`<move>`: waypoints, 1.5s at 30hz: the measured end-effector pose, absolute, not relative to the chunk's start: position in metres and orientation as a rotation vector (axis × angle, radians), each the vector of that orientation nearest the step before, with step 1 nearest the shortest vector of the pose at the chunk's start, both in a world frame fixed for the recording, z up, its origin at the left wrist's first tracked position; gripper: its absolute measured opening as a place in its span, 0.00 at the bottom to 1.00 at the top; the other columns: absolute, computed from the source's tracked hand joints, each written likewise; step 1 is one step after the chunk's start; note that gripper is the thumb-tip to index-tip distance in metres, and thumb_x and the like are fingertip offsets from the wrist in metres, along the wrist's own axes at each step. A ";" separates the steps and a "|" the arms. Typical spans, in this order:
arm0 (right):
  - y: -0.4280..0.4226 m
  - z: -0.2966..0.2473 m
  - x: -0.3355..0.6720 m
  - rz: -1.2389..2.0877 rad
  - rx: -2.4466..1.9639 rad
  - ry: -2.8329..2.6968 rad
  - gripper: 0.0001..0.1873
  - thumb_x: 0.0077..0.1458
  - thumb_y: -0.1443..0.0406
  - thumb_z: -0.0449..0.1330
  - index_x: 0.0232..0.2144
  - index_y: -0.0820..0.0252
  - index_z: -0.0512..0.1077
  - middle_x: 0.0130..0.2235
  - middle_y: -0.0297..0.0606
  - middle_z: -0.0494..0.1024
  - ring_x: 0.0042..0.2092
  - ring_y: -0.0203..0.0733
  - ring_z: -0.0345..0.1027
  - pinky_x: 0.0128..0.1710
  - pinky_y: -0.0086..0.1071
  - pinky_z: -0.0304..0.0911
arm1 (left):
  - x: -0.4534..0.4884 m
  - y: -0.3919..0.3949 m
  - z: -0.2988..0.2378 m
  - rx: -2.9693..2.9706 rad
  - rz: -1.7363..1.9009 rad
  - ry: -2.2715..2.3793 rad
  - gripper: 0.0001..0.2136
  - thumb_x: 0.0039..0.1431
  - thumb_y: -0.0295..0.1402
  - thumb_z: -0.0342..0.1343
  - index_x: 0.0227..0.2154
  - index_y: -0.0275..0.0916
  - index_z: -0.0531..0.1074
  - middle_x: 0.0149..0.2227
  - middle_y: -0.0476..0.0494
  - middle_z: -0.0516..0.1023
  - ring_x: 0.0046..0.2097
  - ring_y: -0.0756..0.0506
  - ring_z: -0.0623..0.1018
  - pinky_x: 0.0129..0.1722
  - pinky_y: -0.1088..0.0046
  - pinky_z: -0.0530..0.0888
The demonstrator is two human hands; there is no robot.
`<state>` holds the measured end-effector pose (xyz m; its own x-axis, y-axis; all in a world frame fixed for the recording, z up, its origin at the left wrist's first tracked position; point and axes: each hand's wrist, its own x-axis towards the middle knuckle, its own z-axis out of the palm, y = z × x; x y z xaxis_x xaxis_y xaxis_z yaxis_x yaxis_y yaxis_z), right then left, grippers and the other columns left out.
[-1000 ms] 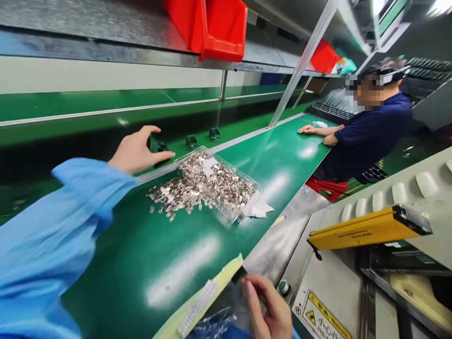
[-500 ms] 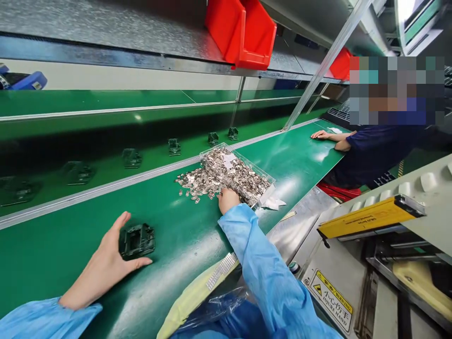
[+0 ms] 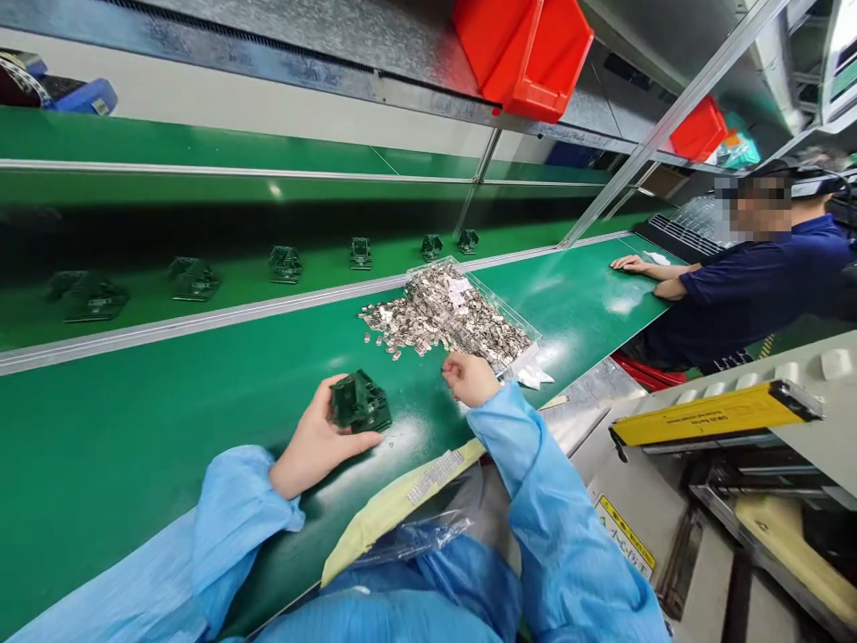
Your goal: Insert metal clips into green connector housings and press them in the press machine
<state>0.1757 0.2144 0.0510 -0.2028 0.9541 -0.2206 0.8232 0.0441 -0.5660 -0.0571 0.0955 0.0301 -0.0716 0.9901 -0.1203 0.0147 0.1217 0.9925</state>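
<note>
My left hand (image 3: 318, 438) grips a dark green circuit-board assembly (image 3: 361, 402) with a boxy frame, fingers behind it and thumb along its near side. It is held over the green work surface (image 3: 167, 393). My right hand (image 3: 469, 377) is closed, fingertips pinched together, just in front of a heap of small silvery metal pieces (image 3: 402, 326). Whether a piece sits in that pinch is too small to make out. The heap spills from a tipped clear plastic tray (image 3: 519, 357) full of the same pieces.
Several similar dark green assemblies (image 3: 286, 264) stand on the green strip behind the metal rail (image 3: 201, 321). A red bin (image 3: 528, 62) sits on the shelf above. At right, a person (image 3: 769, 268) rests their hands on the surface. A yellow bar (image 3: 716, 415) crosses machinery nearby.
My left hand has moved right and now grips the assembly, turned and nearer my right hand. My right hand has drawn back from the heap, fingers closed. The camera view has shifted.
</note>
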 end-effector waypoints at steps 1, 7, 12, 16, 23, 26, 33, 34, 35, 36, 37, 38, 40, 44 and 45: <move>0.200 0.054 0.182 0.955 -1.756 -2.040 0.08 0.55 0.71 0.55 0.37 0.59 0.71 0.24 0.31 0.73 0.24 0.38 0.71 0.26 0.30 0.66 | -0.049 0.096 0.033 1.023 1.179 1.241 0.34 0.36 0.35 0.71 0.46 0.42 0.61 0.44 0.46 0.74 0.45 0.43 0.77 0.42 0.68 0.76; 0.093 0.048 0.208 1.257 -1.291 -1.275 0.15 0.56 0.54 0.58 0.38 0.58 0.71 0.31 0.39 0.77 0.29 0.41 0.73 0.26 0.32 0.69 | -0.012 0.091 0.042 0.692 1.173 0.925 0.30 0.37 0.28 0.71 0.45 0.41 0.64 0.46 0.47 0.75 0.45 0.48 0.76 0.47 0.72 0.72; 0.038 0.035 0.198 0.896 -1.360 -1.214 0.08 0.55 0.59 0.62 0.31 0.58 0.77 0.33 0.39 0.76 0.36 0.42 0.70 0.36 0.33 0.67 | 0.007 0.075 0.039 0.680 1.107 0.982 0.28 0.37 0.28 0.71 0.42 0.37 0.66 0.41 0.45 0.77 0.42 0.46 0.77 0.44 0.71 0.74; 0.027 0.038 0.179 1.028 -1.341 -1.138 0.07 0.55 0.61 0.62 0.33 0.58 0.76 0.26 0.35 0.74 0.26 0.37 0.65 0.25 0.29 0.62 | 0.013 0.068 0.034 0.813 1.138 1.097 0.26 0.32 0.26 0.71 0.37 0.37 0.66 0.39 0.47 0.77 0.42 0.46 0.78 0.43 0.71 0.75; 0.035 0.043 0.158 0.793 -1.353 -1.291 0.03 0.54 0.65 0.61 0.29 0.57 0.75 0.38 0.39 0.71 0.42 0.44 0.66 0.42 0.36 0.62 | 0.015 0.061 0.017 0.910 1.149 0.902 0.28 0.39 0.24 0.68 0.44 0.41 0.64 0.38 0.50 0.77 0.38 0.49 0.79 0.39 0.74 0.78; 0.034 0.043 0.154 0.797 -1.388 -1.320 0.02 0.53 0.66 0.61 0.29 0.56 0.75 0.45 0.41 0.69 0.49 0.47 0.64 0.50 0.41 0.58 | 0.013 0.058 0.015 0.967 1.130 0.856 0.27 0.42 0.25 0.67 0.45 0.42 0.64 0.40 0.48 0.77 0.40 0.49 0.80 0.40 0.75 0.78; 0.030 0.038 0.148 0.804 -1.484 -1.287 0.04 0.52 0.65 0.61 0.26 0.57 0.74 0.48 0.43 0.68 0.52 0.50 0.62 0.52 0.44 0.57 | 0.010 0.051 0.015 1.072 1.061 0.895 0.22 0.48 0.22 0.62 0.46 0.43 0.65 0.42 0.48 0.75 0.42 0.49 0.79 0.41 0.77 0.77; 0.030 0.038 0.148 0.797 -1.486 -1.284 0.04 0.52 0.65 0.61 0.26 0.57 0.74 0.48 0.43 0.68 0.52 0.50 0.62 0.53 0.44 0.56 | 0.009 0.050 0.014 1.099 1.054 0.899 0.22 0.48 0.22 0.61 0.46 0.43 0.65 0.43 0.47 0.75 0.43 0.49 0.79 0.42 0.77 0.77; 0.030 0.038 0.148 0.799 -1.487 -1.283 0.04 0.52 0.65 0.61 0.25 0.57 0.73 0.47 0.43 0.69 0.51 0.50 0.63 0.53 0.44 0.56 | 0.009 0.049 0.014 1.124 1.047 0.899 0.22 0.49 0.21 0.61 0.47 0.43 0.64 0.45 0.46 0.74 0.45 0.48 0.78 0.44 0.76 0.77; 0.030 0.038 0.149 0.809 -1.485 -1.280 0.05 0.52 0.65 0.61 0.25 0.57 0.73 0.47 0.43 0.69 0.51 0.50 0.63 0.53 0.43 0.56 | 0.008 0.048 0.013 1.144 1.038 0.895 0.23 0.49 0.21 0.60 0.47 0.43 0.64 0.46 0.45 0.74 0.46 0.48 0.78 0.45 0.76 0.76; 0.030 0.039 0.150 0.825 -1.480 -1.275 0.05 0.52 0.65 0.61 0.25 0.58 0.73 0.47 0.43 0.69 0.52 0.50 0.63 0.53 0.43 0.56 | 0.007 0.048 0.012 1.158 1.030 0.888 0.23 0.50 0.21 0.60 0.48 0.43 0.64 0.46 0.45 0.74 0.47 0.47 0.78 0.46 0.76 0.76; 0.030 0.039 0.151 0.843 -1.474 -1.268 0.05 0.52 0.65 0.61 0.25 0.58 0.73 0.47 0.43 0.69 0.52 0.49 0.63 0.53 0.42 0.55 | 0.007 0.047 0.012 1.165 1.021 0.880 0.23 0.50 0.21 0.59 0.48 0.43 0.63 0.47 0.45 0.73 0.47 0.47 0.78 0.46 0.77 0.76; 0.030 0.040 0.152 0.871 -1.463 -1.261 0.05 0.51 0.65 0.61 0.25 0.58 0.72 0.47 0.43 0.69 0.52 0.49 0.63 0.53 0.42 0.55 | 0.006 0.047 0.012 1.170 1.003 0.873 0.22 0.51 0.22 0.59 0.48 0.43 0.63 0.46 0.45 0.74 0.47 0.48 0.78 0.45 0.77 0.76; 0.029 0.038 0.152 0.887 -1.452 -1.277 0.04 0.51 0.65 0.61 0.25 0.58 0.71 0.47 0.43 0.68 0.50 0.48 0.64 0.51 0.41 0.57 | 0.006 0.047 0.014 1.186 0.974 0.874 0.21 0.53 0.25 0.59 0.49 0.43 0.63 0.47 0.45 0.73 0.47 0.47 0.77 0.45 0.76 0.76; 0.028 0.037 0.152 0.881 -1.452 -1.278 0.04 0.51 0.65 0.61 0.25 0.58 0.71 0.46 0.43 0.68 0.50 0.48 0.64 0.50 0.40 0.58 | 0.006 0.047 0.014 1.193 0.968 0.874 0.20 0.54 0.26 0.58 0.49 0.43 0.64 0.47 0.44 0.73 0.47 0.47 0.77 0.45 0.76 0.76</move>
